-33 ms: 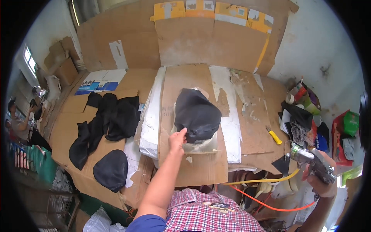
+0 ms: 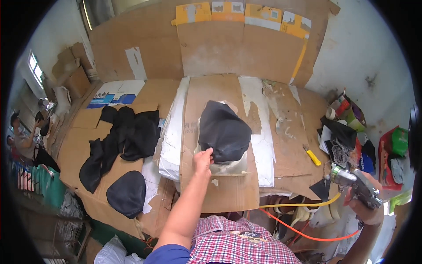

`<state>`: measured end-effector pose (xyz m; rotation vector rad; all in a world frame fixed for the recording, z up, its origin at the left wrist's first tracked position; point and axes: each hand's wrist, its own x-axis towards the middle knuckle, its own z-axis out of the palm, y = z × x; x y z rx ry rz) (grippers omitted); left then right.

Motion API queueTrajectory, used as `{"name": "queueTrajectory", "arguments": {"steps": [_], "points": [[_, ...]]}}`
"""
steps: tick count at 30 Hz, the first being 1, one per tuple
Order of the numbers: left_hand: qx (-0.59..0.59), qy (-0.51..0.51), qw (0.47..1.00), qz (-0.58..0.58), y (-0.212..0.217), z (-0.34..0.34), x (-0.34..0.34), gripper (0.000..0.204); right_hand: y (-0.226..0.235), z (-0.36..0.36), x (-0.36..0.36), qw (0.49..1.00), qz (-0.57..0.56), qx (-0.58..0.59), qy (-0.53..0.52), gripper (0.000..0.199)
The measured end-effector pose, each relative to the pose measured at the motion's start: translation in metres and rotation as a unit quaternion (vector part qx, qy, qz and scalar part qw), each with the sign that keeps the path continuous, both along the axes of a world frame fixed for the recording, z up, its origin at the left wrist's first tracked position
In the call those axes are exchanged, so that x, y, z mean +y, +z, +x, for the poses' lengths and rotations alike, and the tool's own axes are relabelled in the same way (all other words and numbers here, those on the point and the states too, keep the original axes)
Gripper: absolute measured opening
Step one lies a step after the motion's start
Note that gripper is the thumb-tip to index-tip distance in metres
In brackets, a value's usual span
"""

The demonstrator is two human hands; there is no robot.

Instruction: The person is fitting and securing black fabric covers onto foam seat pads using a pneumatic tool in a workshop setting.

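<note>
A rounded black fabric piece [image 2: 225,132] lies over a pale block [image 2: 233,168] in the middle of the cardboard-covered table. My left hand [image 2: 203,160] pinches the lower left edge of this piece between thumb and fingers. Off to the right, my right hand [image 2: 371,211] is closed around a metal spray gun [image 2: 347,178], held away from the fabric with its nozzle end toward the table. A yellow hose [image 2: 303,205] and an orange hose [image 2: 316,238] run near the gun; the orange one reaches the bottom of its handle.
More black fabric pieces [image 2: 140,134] lie on the left cardboard, one rounded piece [image 2: 126,194] near its front edge. A yellow-handled tool [image 2: 313,157] rests at right, before a pile of cloths and bags [image 2: 343,136]. Cardboard sheets [image 2: 220,48] stand behind. People [image 2: 26,141] sit far left.
</note>
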<state>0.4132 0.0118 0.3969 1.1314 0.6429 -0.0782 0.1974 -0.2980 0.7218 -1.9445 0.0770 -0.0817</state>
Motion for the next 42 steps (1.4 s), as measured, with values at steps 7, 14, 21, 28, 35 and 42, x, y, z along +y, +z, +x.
{"name": "queueTrajectory", "arguments": {"steps": [7, 14, 21, 28, 35, 42], "points": [[0.002, 0.031, 0.999, 0.035, -0.028, -0.011, 0.0, 0.014, 0.003, 0.031, -0.023, 0.972, -0.125, -0.033, 0.195, 0.048], [0.052, 0.029, 0.998, 0.016, -0.021, -0.026, 0.008, 0.014, 0.001, 0.045, -0.068, 0.979, -0.061, -0.008, 0.192, 0.047], [0.076, 0.088, 0.993, -0.023, -0.007, -0.033, -0.004, 0.015, -0.006, 0.074, -0.047, 0.991, 0.011, 0.002, 0.135, 0.05], [0.075, 0.11, 0.99, -0.044, -0.005, -0.038, -0.005, 0.02, -0.021, 0.073, -0.083, 0.971, 0.068, -0.009, 0.229, 0.048], [0.092, 0.107, 0.989, -0.035, -0.01, -0.044, 0.003, 0.033, -0.017, 0.079, -0.106, 0.982, -0.077, -0.049, 0.163, 0.047], [0.105, 0.091, 0.989, -0.058, -0.017, -0.026, -0.013, 0.025, 0.0, 0.068, -0.106, 0.96, -0.049, -0.026, 0.275, 0.049]]}}
